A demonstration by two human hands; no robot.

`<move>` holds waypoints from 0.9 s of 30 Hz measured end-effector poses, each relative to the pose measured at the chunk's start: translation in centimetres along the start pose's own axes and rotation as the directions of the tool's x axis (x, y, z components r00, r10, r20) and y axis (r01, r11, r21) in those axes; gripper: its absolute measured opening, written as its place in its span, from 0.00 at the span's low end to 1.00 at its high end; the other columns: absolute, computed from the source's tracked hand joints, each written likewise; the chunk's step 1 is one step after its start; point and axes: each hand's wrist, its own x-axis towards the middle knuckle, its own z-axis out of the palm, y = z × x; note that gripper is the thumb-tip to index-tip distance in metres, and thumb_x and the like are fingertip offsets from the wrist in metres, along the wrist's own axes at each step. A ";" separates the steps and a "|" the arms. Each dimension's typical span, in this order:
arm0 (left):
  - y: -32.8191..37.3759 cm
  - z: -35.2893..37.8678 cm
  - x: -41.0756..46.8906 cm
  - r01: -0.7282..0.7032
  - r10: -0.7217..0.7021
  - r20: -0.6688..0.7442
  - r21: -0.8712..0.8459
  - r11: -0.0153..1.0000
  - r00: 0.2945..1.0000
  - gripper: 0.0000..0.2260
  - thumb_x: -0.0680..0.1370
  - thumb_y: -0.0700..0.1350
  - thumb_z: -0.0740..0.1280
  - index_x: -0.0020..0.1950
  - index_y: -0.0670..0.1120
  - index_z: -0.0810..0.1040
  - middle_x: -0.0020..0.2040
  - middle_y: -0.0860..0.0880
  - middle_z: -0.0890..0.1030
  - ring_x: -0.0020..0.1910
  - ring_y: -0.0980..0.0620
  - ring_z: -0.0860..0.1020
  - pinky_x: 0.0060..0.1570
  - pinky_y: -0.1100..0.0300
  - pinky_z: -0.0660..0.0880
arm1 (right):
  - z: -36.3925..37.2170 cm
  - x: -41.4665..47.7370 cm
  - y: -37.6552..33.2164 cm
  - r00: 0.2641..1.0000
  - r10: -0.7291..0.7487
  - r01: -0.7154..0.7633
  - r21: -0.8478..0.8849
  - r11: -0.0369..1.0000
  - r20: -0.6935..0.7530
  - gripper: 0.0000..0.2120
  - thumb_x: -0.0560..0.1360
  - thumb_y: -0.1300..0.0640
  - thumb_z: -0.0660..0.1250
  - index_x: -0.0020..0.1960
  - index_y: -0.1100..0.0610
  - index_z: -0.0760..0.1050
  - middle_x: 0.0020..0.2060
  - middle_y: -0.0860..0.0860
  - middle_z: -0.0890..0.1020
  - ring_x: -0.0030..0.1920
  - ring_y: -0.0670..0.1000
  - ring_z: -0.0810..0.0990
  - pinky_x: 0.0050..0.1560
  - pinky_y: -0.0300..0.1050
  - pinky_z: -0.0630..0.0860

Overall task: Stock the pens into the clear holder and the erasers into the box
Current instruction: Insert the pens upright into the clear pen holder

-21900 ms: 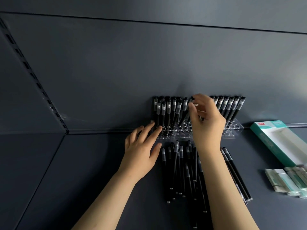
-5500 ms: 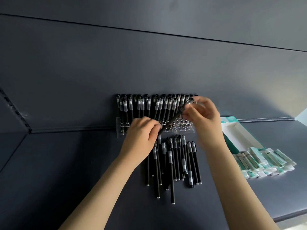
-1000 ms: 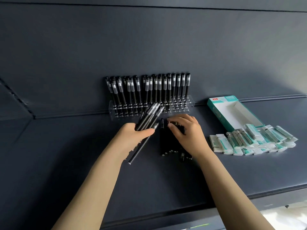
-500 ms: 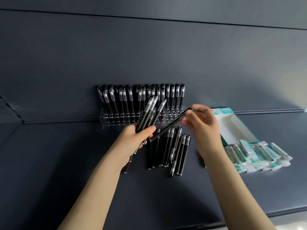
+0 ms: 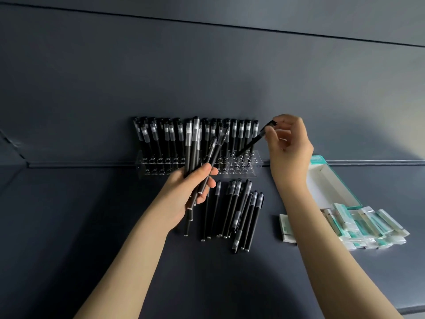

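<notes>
Dark slate-blue shelf (image 5: 92, 226) with a matte back panel (image 5: 207, 77) behind it, all pretty flat and dim. The right hand (image 5: 289, 148) pinches a single black pen (image 5: 253, 141) near its capped top between thumb and fingertips. It's tilted, with the lower end right at the open holes toward the right end of the clear holder (image 5: 255, 168), which sits along the shelf's back edge. The left hand (image 5: 186, 192) is wrapped round a bundle of pens (image 5: 195, 148), maybe four or five, held upright in front of the holder's middle. Standing pens (image 5: 156, 139) fill most of the rack, and loose pens (image 5: 239, 210) lie in a rough row just in front of it. Toward the shelf's right edge the box (image 5: 318, 160) lies open and looks empty, with the erasers (image 5: 368, 226) heaped by its near end. Likely snags: the pen goes in at a slant, so the tip could miss its hole or knock a neighbour, and the light acrylic rack might shift. The bundle is slick round barrels in a one-handed grip, so one could slide out and roll. The pens are slim and black with a clear band near the top. The erasers are small blocks in glossy teal-and-white wrap, and the box is thin card.
</notes>
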 end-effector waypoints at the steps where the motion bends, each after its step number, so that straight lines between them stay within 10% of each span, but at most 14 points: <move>1: 0.1 0.1 0.1 -0.002 0.002 0.007 -0.009 1.000 1.000 0.15 0.77 0.50 0.66 0.53 0.38 0.80 0.36 0.48 0.79 0.30 0.55 0.72 0.28 0.64 0.67 | 0.1 0.0 0.1 1.000 0.001 -0.001 -0.006 1.000 0.003 0.09 0.77 0.61 0.67 0.51 0.48 0.72 0.44 0.51 0.81 0.41 0.44 0.80 0.44 0.32 0.73; 27: -0.5 -1.7 0.5 0.026 -0.013 0.107 -0.123 0.992 0.994 0.17 0.76 0.51 0.65 0.52 0.38 0.80 0.33 0.48 0.76 0.25 0.57 0.67 0.27 0.64 0.62 | 3.6 0.7 1.2 0.949 -0.170 0.229 -0.208 0.951 0.266 0.15 0.78 0.61 0.67 0.64 0.58 0.79 0.46 0.52 0.81 0.40 0.44 0.77 0.45 0.26 0.72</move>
